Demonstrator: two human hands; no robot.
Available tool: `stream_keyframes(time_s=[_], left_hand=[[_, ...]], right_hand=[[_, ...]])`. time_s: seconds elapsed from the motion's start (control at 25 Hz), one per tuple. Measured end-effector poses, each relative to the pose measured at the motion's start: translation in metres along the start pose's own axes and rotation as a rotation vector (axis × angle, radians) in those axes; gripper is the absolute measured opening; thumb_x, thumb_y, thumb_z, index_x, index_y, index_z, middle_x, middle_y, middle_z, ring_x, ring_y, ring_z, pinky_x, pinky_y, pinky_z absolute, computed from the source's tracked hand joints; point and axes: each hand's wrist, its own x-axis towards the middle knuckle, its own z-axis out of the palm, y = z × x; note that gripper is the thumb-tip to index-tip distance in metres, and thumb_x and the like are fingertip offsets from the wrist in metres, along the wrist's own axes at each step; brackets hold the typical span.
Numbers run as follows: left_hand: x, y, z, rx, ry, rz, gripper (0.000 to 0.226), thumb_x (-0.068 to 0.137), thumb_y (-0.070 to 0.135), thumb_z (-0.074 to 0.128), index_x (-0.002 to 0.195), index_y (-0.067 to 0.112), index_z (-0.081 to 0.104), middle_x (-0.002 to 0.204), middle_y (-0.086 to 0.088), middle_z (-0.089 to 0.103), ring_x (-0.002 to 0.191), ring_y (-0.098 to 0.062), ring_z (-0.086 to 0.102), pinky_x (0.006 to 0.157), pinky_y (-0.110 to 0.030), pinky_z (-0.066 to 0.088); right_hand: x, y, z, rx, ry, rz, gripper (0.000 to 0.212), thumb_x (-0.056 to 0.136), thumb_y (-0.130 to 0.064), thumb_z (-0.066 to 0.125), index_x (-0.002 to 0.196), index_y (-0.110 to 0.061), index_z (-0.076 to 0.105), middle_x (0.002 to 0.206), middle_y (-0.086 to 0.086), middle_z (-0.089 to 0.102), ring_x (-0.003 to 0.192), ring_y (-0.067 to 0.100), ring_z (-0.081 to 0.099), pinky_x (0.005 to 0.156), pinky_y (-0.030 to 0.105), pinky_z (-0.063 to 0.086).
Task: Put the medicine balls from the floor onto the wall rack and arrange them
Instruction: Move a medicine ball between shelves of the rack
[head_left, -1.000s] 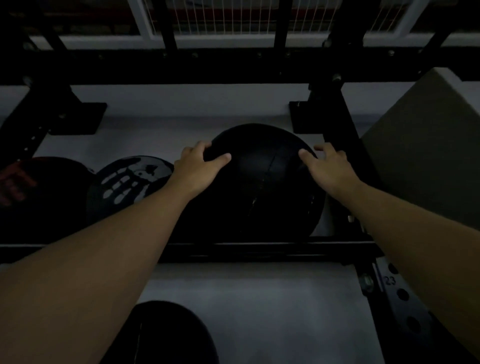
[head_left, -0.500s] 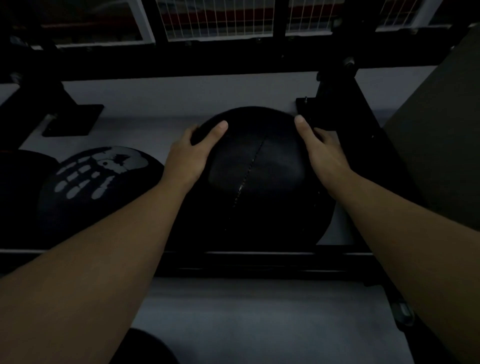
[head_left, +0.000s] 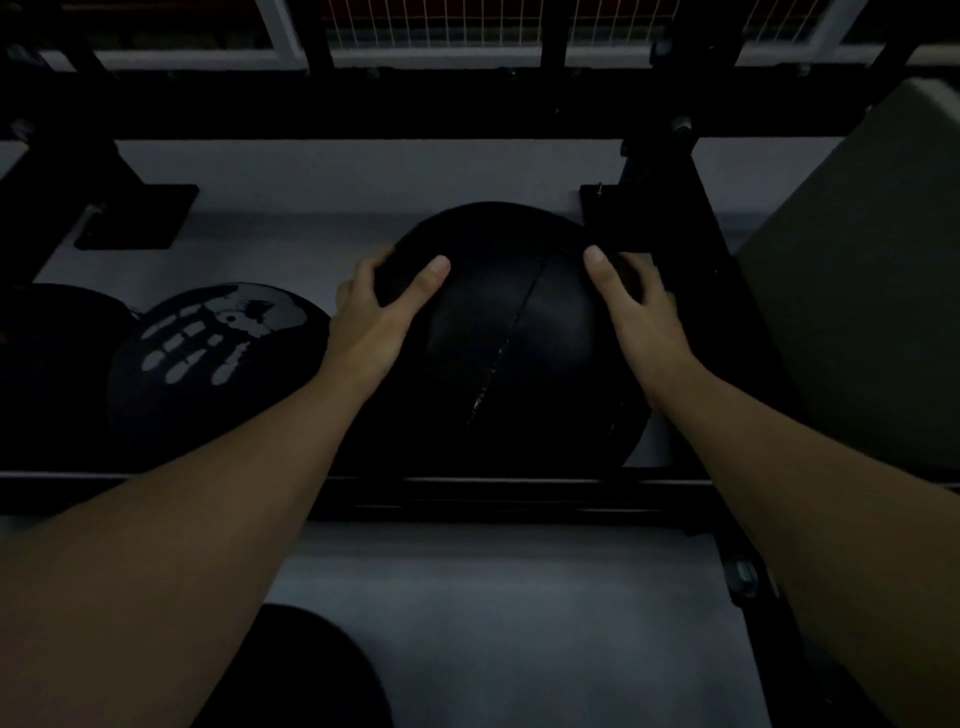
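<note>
A large black medicine ball (head_left: 511, 353) with a stitched seam rests on the black rack rail (head_left: 519, 493) in dim light. My left hand (head_left: 379, 317) grips its upper left side, thumb on top. My right hand (head_left: 634, 312) presses its upper right side, fingers curled behind it. To its left on the rack sits a second black ball (head_left: 208, 358) printed with a white handprint. A third dark ball (head_left: 47, 364) is partly visible at the far left. Another dark ball (head_left: 306, 670) lies on the floor below my left forearm.
A black rack upright (head_left: 675, 218) stands right behind the held ball. A grey padded box (head_left: 857, 291) fills the right side. A rack foot plate (head_left: 140, 218) sits at the left. Grey floor (head_left: 519, 623) lies under the rail. A wire-mesh window (head_left: 431, 26) runs along the top.
Both hands have stayed on the big ball and shifted their grip higher, thumbs on top. The ball has turned slightly, its seam now running down the middle. The camera moved a little.
</note>
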Motion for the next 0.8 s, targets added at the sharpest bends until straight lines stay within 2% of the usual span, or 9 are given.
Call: stream_keyframes(time_s=[0.12, 0.24, 0.32, 0.4, 0.48, 0.56, 0.64, 0.8], left_hand=[[-0.015, 0.007, -0.008, -0.023, -0.007, 0.072, 0.102, 0.067, 0.092, 0.062, 0.152, 0.04, 0.042, 0.156, 0.001, 0.04, 0.145, -0.02, 0.042, 0.123, -0.043, 0.036], [-0.033, 0.016, -0.014, -0.087, 0.034, 0.074, 0.099, 0.069, 0.086, 0.06, 0.155, 0.045, 0.034, 0.16, 0.0, 0.032, 0.15, -0.023, 0.034, 0.124, -0.046, 0.033], [-0.041, 0.027, -0.019, -0.217, 0.065, -0.063, 0.12, 0.059, 0.098, 0.058, 0.161, 0.045, 0.023, 0.168, 0.0, 0.026, 0.154, -0.026, 0.032, 0.125, -0.052, 0.032], [-0.046, 0.046, -0.03, -0.357, 0.093, -0.272, 0.146, 0.038, 0.108, 0.055, 0.164, 0.045, 0.016, 0.172, -0.001, 0.026, 0.154, -0.029, 0.034, 0.124, -0.059, 0.032], [-0.047, 0.056, -0.037, -0.422, 0.099, -0.396, 0.153, 0.028, 0.108, 0.057, 0.163, 0.045, 0.021, 0.168, -0.003, 0.035, 0.148, -0.032, 0.043, 0.12, -0.061, 0.037], [-0.059, 0.066, -0.043, -0.419, 0.127, -0.415, 0.147, 0.029, 0.108, 0.058, 0.159, 0.048, 0.028, 0.163, -0.004, 0.04, 0.141, -0.032, 0.049, 0.116, -0.06, 0.042], [-0.076, 0.074, -0.047, -0.399, 0.159, -0.377, 0.138, 0.036, 0.107, 0.059, 0.158, 0.048, 0.03, 0.162, -0.002, 0.042, 0.139, -0.029, 0.051, 0.117, -0.057, 0.043], [-0.11, 0.11, -0.042, -0.433, 0.248, -0.246, 0.105, 0.066, 0.087, 0.064, 0.154, 0.035, 0.04, 0.148, 0.004, 0.057, 0.13, -0.016, 0.059, 0.117, -0.043, 0.047]], right_hand=[[-0.018, -0.015, -0.01, 0.008, -0.004, -0.017, 0.084, 0.08, -0.085, 0.053, 0.152, -0.047, 0.035, 0.163, 0.003, 0.029, 0.148, 0.03, 0.035, 0.122, 0.052, 0.033], [-0.032, -0.037, -0.016, 0.055, 0.029, -0.013, 0.088, 0.076, -0.088, 0.052, 0.152, -0.046, 0.032, 0.163, -0.001, 0.025, 0.148, 0.03, 0.033, 0.121, 0.054, 0.034], [-0.038, -0.051, -0.017, 0.123, 0.09, 0.068, 0.095, 0.08, -0.087, 0.05, 0.16, -0.045, 0.021, 0.17, 0.001, 0.017, 0.152, 0.033, 0.029, 0.122, 0.056, 0.031], [-0.045, -0.064, -0.015, 0.209, 0.122, 0.197, 0.106, 0.076, -0.091, 0.049, 0.164, -0.045, 0.011, 0.174, 0.004, 0.012, 0.155, 0.035, 0.026, 0.122, 0.059, 0.028], [-0.053, -0.07, -0.019, 0.243, 0.111, 0.249, 0.115, 0.067, -0.096, 0.051, 0.163, -0.044, 0.014, 0.172, 0.004, 0.02, 0.154, 0.034, 0.03, 0.123, 0.059, 0.029], [-0.067, -0.078, -0.028, 0.255, 0.084, 0.222, 0.11, 0.07, -0.093, 0.053, 0.162, -0.044, 0.02, 0.169, 0.002, 0.029, 0.15, 0.032, 0.037, 0.121, 0.054, 0.035], [-0.082, -0.084, -0.037, 0.257, 0.084, 0.177, 0.096, 0.081, -0.085, 0.053, 0.161, -0.044, 0.021, 0.167, 0.002, 0.031, 0.146, 0.029, 0.04, 0.117, 0.047, 0.039], [-0.112, -0.1, -0.065, 0.277, 0.16, 0.115, 0.082, 0.09, -0.075, 0.051, 0.161, -0.043, 0.024, 0.165, 0.0, 0.029, 0.135, 0.017, 0.043, 0.106, 0.035, 0.04]])
